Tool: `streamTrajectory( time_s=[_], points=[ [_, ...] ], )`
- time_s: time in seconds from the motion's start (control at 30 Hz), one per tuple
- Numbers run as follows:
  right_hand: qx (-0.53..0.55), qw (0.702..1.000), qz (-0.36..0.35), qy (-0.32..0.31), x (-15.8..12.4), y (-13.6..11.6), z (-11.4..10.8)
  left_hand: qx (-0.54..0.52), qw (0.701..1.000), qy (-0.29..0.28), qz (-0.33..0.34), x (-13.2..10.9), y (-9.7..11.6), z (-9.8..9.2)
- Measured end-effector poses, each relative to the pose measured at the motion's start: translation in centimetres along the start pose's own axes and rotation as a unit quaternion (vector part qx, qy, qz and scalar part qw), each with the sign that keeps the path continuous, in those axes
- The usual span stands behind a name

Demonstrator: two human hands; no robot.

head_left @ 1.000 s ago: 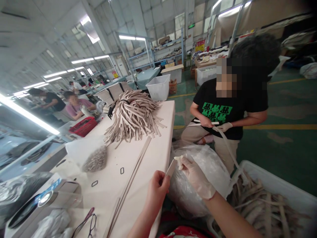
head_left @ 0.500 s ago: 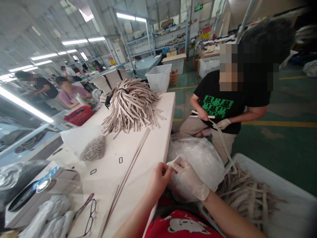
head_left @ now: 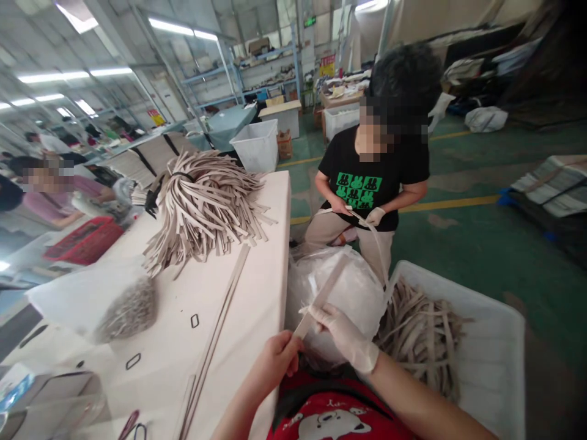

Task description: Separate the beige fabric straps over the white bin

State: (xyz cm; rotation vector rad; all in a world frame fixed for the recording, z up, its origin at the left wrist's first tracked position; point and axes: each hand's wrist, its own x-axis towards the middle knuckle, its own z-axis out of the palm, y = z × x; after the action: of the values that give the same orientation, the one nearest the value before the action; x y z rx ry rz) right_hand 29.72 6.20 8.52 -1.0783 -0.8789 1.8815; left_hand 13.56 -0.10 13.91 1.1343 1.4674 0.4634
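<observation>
A flat beige fabric strap (head_left: pixel 331 280) slants up and away between my hands, over a clear plastic bag (head_left: pixel 353 284). My bare left hand (head_left: pixel 280 355) is closed on its near end, by the table edge. Further up the strap, my right hand (head_left: pixel 342 333), in a thin white glove, pinches it between thumb and fingers. On the pale table (head_left: pixel 257 305) left of my hands lie long narrow strips (head_left: pixel 219 324) and two dark rectangular rings, a nearer ring (head_left: pixel 132 362) and a farther ring (head_left: pixel 195 321).
A tied bundle of beige straps (head_left: pixel 206 205) covers the table's far end. A bag of small parts (head_left: pixel 128 308) lies at left. The white bin (head_left: pixel 493 360) at right holds loose straps (head_left: pixel 426 333). Opposite me, a seated co-worker (head_left: pixel 367 177) handles another strap.
My hands have moved apart and slightly down, and the strap now extends straight beyond my right hand. The view has turned to the right, and the co-worker still holds a strap.
</observation>
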Motion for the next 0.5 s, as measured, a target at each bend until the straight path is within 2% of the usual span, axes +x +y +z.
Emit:
streamTrajectory(
  time_s=[0.07,0.13,0.2,0.27,0.33,0.4,0.5],
  points=[
    [0.005,0.999,0.022,-0.044,-0.3,0.0,-0.5,-0.012,1.0,0.011,0.018,0.3,0.3,0.7],
    [0.005,0.998,0.024,-0.063,-0.7,-0.3,-1.1,-0.005,1.0,-0.019,0.014,0.5,0.7,1.3],
    [-0.003,1.0,-0.009,-0.023,-1.0,-1.0,-2.0,0.013,0.999,-0.047,-0.014,0.7,1.2,2.0],
    [-0.008,0.999,-0.033,0.009,-1.4,-1.8,-2.9,0.019,0.999,-0.036,-0.014,1.0,1.9,2.7],
    [0.0,1.0,-0.02,-0.012,-2.0,-2.7,-3.7,0.01,1.0,-0.01,0.014,1.4,2.7,3.5],
    [0.0,0.999,-0.008,-0.035,-2.6,-3.7,-4.4,0.009,0.999,-0.024,0.02,1.6,3.5,4.3],
    [-0.009,0.999,-0.046,0.019,-3.6,-5.6,-5.4,0.025,0.998,-0.055,-0.025,1.7,4.6,5.5]
  ],
)
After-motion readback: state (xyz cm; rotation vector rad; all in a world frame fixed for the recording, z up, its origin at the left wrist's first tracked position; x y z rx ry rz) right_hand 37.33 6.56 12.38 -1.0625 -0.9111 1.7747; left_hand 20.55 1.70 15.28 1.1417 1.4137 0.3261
